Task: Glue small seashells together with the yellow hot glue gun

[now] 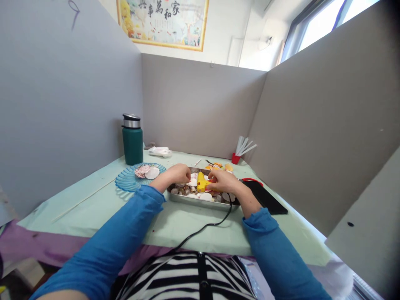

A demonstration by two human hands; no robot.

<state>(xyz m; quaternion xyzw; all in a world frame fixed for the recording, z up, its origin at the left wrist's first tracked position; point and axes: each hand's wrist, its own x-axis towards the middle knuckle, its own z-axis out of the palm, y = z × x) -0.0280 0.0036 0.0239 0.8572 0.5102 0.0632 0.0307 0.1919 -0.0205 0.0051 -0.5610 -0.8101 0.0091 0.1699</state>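
Observation:
My right hand (224, 181) is wrapped round a yellow glue gun (201, 184), with its black cord running down over the front table edge. Below the gun stands a metal tray (200, 202) filled with seashells, several of them flat and white. My left hand (178, 172) is at the tray's left side, its fingertips closed together above the shells. Whatever those fingers pinch, if anything, is hidden or too small to name. Just left of that hand, a blue glass plate (125, 179) bears pink and white shells (146, 171).
A green bottle (133, 143) stands at the back left, near a white plastic packet (160, 151). At the back right are a red cup of glue sticks (236, 158) and small colourful pieces (216, 166). A black pad (265, 197) lies right. Grey partitions (203, 100) enclose the table.

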